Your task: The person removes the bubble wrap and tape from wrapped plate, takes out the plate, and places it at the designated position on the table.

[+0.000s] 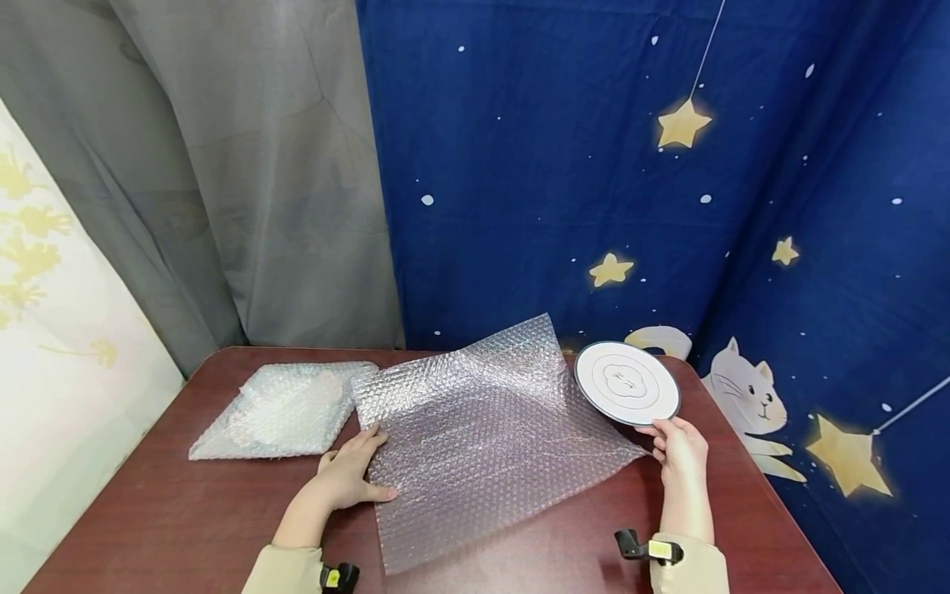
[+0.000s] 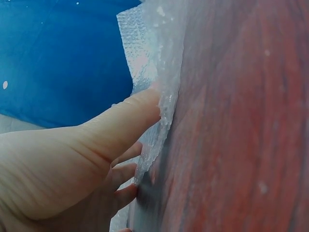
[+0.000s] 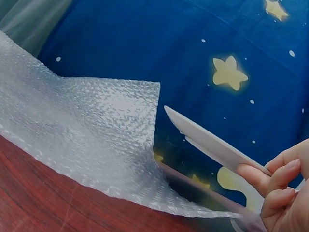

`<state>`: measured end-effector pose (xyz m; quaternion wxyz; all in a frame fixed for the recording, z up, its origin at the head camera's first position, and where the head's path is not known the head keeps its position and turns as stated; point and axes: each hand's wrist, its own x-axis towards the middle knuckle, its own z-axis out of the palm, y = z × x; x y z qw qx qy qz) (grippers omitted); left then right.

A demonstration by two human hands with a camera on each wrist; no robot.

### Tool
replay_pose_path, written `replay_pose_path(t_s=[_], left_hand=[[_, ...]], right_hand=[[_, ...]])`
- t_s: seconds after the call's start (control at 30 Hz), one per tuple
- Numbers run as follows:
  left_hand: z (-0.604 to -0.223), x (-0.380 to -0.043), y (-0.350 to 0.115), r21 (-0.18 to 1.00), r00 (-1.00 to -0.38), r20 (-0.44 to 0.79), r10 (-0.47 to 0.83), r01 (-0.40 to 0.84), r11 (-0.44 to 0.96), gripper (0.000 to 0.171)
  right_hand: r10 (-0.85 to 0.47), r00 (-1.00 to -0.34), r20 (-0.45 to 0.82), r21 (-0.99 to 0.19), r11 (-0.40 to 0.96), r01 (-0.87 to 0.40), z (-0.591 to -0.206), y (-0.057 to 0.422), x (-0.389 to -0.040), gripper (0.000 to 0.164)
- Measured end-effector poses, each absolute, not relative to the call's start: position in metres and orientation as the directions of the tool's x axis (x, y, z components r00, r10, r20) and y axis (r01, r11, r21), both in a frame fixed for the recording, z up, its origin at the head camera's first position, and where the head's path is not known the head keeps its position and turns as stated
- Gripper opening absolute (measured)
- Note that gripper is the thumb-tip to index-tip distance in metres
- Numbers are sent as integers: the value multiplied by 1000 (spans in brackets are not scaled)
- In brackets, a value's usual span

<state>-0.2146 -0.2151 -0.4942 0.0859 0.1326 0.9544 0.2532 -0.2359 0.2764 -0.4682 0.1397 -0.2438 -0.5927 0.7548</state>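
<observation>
A sheet of clear bubble wrap (image 1: 490,441) lies across the middle of the table, its far right corner lifted. My left hand (image 1: 350,472) rests on the left edge of the sheet, thumb and fingers spread; in the left wrist view the thumb (image 2: 128,116) lies along that edge. My right hand (image 1: 679,445) pinches the near rim of a white plate (image 1: 627,382) with a dark rim and a flower-shaped line drawing. Seen in the right wrist view, the plate (image 3: 212,140) is tilted and raised. The sheet's right corner reaches to the fingers of this hand.
A flat bubble-wrapped package (image 1: 278,412) lies at the left on the dark red wooden table (image 1: 134,511), near the sheet's left edge. Behind the table hang a grey curtain (image 1: 297,181) and a blue curtain (image 1: 519,165) with stars and a cat.
</observation>
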Motion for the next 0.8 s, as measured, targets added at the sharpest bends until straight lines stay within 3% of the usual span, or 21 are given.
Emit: replay_pose_path(t_s=[0.3,0.8], left_hand=[[-492,-215,-216,512,-949,-82,304,222,830,98],[-490,-213,-215,517,-948,-81,306,222,826,96]], right_hand=[[528,-824,-205,-964,-255,77,-469,281,-232,4],[559,-802,-212,-961,-269,66,-477,293,-230,27]])
